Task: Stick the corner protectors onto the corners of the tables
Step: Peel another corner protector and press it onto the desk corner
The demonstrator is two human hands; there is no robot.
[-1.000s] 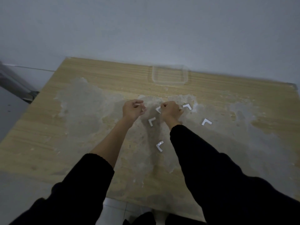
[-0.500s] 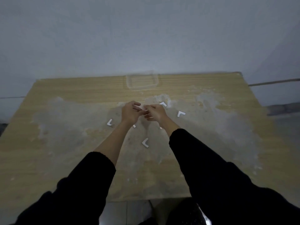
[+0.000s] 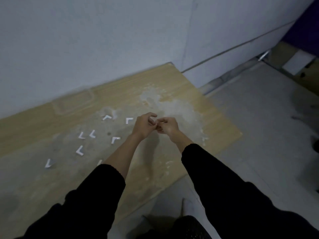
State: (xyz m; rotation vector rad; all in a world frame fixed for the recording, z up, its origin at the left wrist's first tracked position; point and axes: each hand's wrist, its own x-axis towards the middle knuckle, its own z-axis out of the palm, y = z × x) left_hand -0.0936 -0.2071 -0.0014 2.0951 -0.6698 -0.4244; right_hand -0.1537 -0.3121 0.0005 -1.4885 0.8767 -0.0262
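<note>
Several white L-shaped corner protectors lie loose on the wooden table (image 3: 181, 87), among them one (image 3: 129, 120) just left of my hands and one (image 3: 80, 150) further left. My left hand (image 3: 144, 125) and my right hand (image 3: 167, 125) meet fingertip to fingertip above the table's right half. They pinch something small between them; it is hidden by the fingers, so I cannot tell what it is. The table's near right corner (image 3: 240, 133) and far right corner (image 3: 170, 63) are both bare.
A clear plastic tray (image 3: 72, 103) stands at the back of the table by the grey wall. Pale dusty smears cover much of the tabletop. Grey floor lies to the right, with a cardboard box (image 3: 296, 66) at the far right.
The view has swung to the right, so the table's right edge and the floor now show. My hands have stayed together at the fingertips and now sit nearer the right end.
</note>
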